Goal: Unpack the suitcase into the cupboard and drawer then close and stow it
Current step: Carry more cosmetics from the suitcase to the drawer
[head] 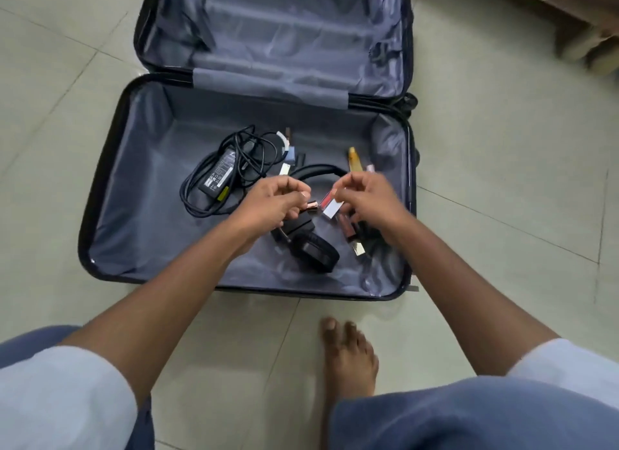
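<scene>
Lying open, suitcase [134, 188] holds charger [219, 173], headphones [313, 248], lipsticks [348, 230].

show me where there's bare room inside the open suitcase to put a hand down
Bare lining runs along the near wall of the suitcase and in its near left corner, below the charger. The far half holds nothing visible. The middle and right are crowded: headphones, small cosmetics, and both hands, left and right, each gripping a small item.
</scene>
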